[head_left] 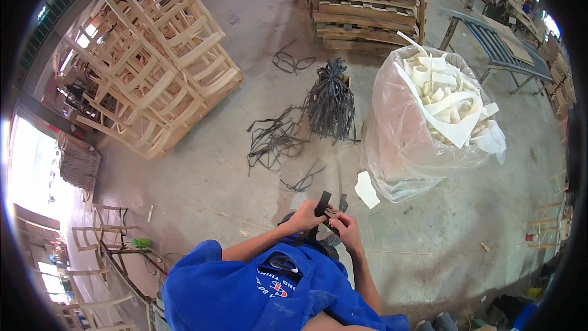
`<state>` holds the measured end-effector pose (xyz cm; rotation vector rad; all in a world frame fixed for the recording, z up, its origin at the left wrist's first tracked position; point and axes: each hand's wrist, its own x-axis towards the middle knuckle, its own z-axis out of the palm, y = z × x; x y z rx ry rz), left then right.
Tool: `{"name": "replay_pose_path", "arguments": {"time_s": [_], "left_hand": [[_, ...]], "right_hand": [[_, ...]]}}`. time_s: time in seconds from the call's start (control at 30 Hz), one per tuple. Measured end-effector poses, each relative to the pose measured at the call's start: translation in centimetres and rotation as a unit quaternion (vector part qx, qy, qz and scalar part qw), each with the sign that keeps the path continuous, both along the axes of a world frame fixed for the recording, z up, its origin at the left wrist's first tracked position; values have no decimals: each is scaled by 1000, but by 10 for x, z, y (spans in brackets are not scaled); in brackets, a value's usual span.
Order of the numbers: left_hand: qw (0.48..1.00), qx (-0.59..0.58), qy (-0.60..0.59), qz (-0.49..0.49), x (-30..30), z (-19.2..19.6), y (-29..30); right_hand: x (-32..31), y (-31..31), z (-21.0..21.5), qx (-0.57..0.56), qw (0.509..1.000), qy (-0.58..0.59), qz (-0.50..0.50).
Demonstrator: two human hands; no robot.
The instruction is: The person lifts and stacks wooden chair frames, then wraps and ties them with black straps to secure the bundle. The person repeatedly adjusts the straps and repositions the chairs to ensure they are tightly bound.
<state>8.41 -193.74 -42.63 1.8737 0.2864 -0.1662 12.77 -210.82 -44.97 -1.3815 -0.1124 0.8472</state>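
Close in front of my blue shirt, both hands meet over a wide black strap (323, 201). My left hand (302, 217) is closed around the strap, and its end sticks up past the fingers. My right hand (347, 232) pinches a small metal-coloured piece (331, 214) beside the strap; its exact kind is too small to make out. Ahead on the floor stands a thick bundle of dark straps (331, 101), gathered at the top. Loose dark straps (274, 142) lie tangled to its left, with a smaller bunch (303, 179) nearer me.
A clear plastic bag (395, 129) full of white scraps (447, 89) stands at right, with one white scrap (367, 190) on the floor. Stacked wooden frames (165, 61) rise at left. Wooden pallets (367, 12) stand behind, and a roller conveyor (496, 40) is far right.
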Motion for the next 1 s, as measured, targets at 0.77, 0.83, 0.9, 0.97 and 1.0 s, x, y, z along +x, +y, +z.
{"name": "replay_pose_path", "arguments": {"time_s": [0.77,0.83,0.9,0.97,1.0], "left_hand": [[985,-29,86,-144,311,-69,-56],[973,-55,112,-193,359,-65,-44],[961,-104,145,-211,393,-70,-28],[958,-132,129,-221,423,-79,-17],[961,-133,96,-225,441,-78,-11]], "right_hand": [[235,-55,-70,-51,955,136,-260],[270,-51,-66,-43,955,139,-259],[307,-43,-57,-36,955,144,-256],[342,-28,-44,-28,954,151,-256],[357,-19,-40,-20,949,164,-269]]}}
